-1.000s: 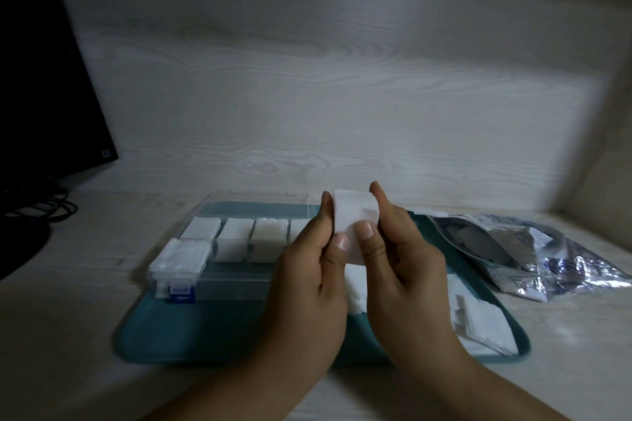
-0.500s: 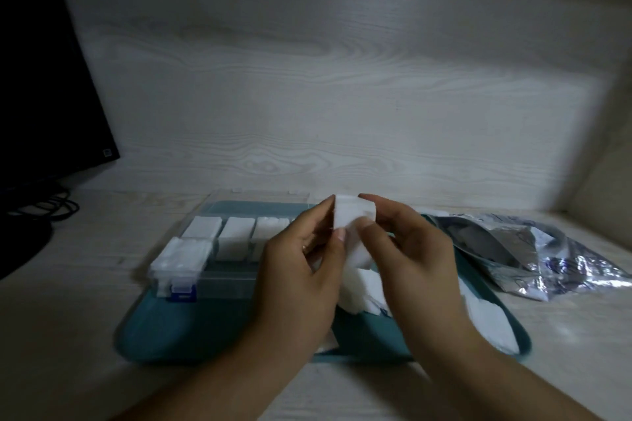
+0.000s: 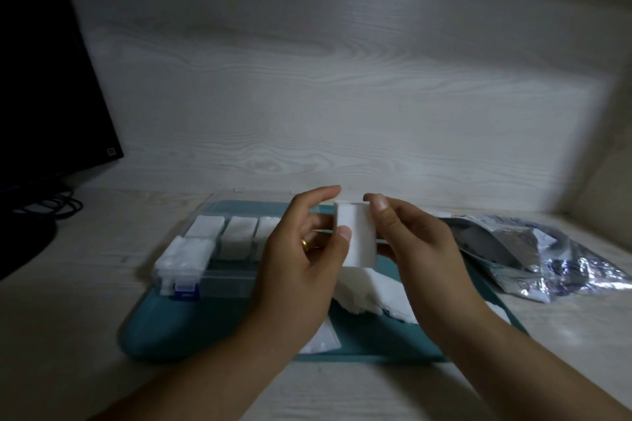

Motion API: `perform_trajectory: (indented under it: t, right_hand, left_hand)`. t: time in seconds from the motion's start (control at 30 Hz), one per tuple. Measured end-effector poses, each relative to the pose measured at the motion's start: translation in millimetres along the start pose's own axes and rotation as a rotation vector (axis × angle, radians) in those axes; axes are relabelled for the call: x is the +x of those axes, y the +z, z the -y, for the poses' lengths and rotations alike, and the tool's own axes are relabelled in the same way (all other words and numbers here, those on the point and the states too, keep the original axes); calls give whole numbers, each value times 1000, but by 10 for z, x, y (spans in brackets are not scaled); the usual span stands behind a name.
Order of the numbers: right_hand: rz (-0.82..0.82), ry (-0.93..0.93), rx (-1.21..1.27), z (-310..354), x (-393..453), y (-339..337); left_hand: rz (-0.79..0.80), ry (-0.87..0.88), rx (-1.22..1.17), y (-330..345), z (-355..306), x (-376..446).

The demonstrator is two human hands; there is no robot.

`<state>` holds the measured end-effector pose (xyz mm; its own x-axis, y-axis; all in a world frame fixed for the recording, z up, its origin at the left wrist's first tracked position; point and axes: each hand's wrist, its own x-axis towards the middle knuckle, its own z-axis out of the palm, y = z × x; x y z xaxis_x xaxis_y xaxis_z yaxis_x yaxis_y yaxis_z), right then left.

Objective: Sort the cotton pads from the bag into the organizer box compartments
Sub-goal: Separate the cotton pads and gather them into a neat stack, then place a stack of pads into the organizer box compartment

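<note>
A white cotton pad (image 3: 355, 236) is held upright above the teal tray (image 3: 178, 328), pinched between both hands. The left hand (image 3: 301, 270) is curled, with its thumb pressed on the pad's left edge; a gold ring (image 3: 304, 244) is seen on one finger. The right hand (image 3: 413, 249) is curled round the pad's right edge, thumb on top.

The clear organizer box (image 3: 219, 270) is set on the left part of the tray, its near wall close to the left hand; white pads are seen in its visible compartments, and a blue latch (image 3: 186, 288) sits on its front left corner. A loose pile of pads (image 3: 369, 290) lies on the tray below the hands, partly hidden by them. The silvery bag (image 3: 533, 256) lies on the desk (image 3: 68, 318), just beyond the tray's right edge.

Open desk surface is seen left of the tray and in front of it. A dark monitor (image 3: 44, 79) and cables (image 3: 51, 205) bound the far left; a wood-grain back panel (image 3: 342, 96) bounds the rear.

Printing on the bag is perhaps dark blue but cannot be read in the dim light. A small mark on the monitor's corner is likewise illegible.
</note>
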<state>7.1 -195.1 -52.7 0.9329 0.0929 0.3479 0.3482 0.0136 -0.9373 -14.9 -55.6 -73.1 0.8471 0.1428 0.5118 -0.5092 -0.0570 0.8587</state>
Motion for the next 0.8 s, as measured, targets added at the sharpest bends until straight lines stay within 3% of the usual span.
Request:
perform_trajectory:
  t: [0.13, 0.37, 0.53, 0.8]
  right_hand:
    - [148, 73, -90, -27, 20, 13]
    - [163, 91, -87, -71, 38, 11]
    - [191, 123, -86, -88, 58, -12]
    - [190, 128, -55, -79, 69, -22]
  left_hand:
    - [-91, 0, 24, -31, 18, 53]
    - [-167, -141, -30, -53, 9, 115]
    - [-136, -232, -101, -104, -8, 148]
    - [-158, -190, -54, -129, 7, 186]
